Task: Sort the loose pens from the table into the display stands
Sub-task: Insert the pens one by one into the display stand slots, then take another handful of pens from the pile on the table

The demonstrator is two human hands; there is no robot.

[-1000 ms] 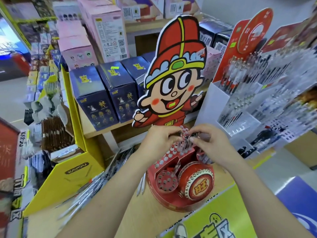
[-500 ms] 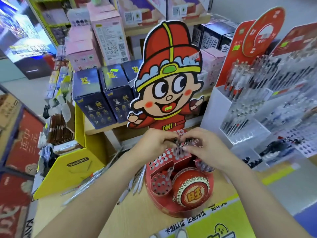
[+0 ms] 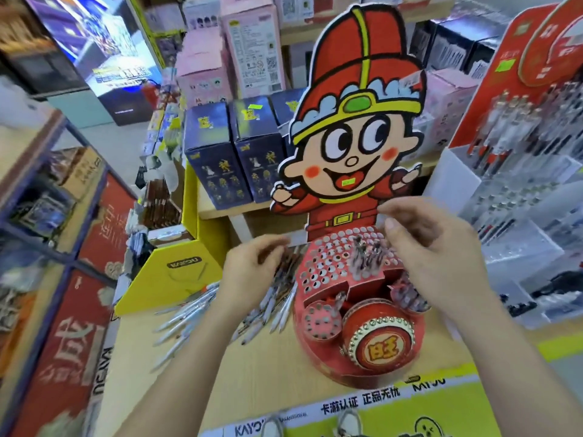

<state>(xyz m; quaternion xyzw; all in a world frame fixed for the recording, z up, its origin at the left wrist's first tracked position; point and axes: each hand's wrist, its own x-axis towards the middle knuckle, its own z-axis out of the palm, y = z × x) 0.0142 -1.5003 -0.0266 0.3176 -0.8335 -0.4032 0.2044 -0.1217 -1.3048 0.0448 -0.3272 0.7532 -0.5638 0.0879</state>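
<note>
The wooden bench [image 3: 277, 367] runs from the lower edge up to a shelf of dark blue boxes [image 3: 217, 165], with pink boxes [image 3: 252, 42] stacked behind them. At the far right stands a white tiered rack [image 3: 457, 171], its stepped compartments packed with upright pens [image 3: 511, 127], too blurred to count. In the middle of the bench is the red display stand [image 3: 356, 143], backed by a tall cartoon cut-out in a red hat. Below the figure a sloping perforated tier [image 3: 325, 263] shows rows of round holes, most of them unfilled; a small cluster of standing pens [image 3: 366, 257] fills a few holes near its right side. In front of the tier sit a round holed cup [image 3: 321, 321] on the left with something thin upright at its back edge, a drum-shaped front piece [image 3: 378, 342] in the centre, and on the right a second bunch of pens [image 3: 407, 294] partly hidden by the wrist. A yellow cardboard box [image 3: 176, 272] stands left of the stand.

The right hand [image 3: 441, 257] hovers just above the standing pens, its grip apart, thumb and forefinger loosely curved with nothing between them. The left hand [image 3: 252, 272] hangs over the bench just left of the stand, fingers curved down toward the pens there; blur hides whether its grip has closed on any. The loose pens [image 3: 189, 316], white-bodied, lie scattered flat on the bench between the yellow box and the stand
</note>
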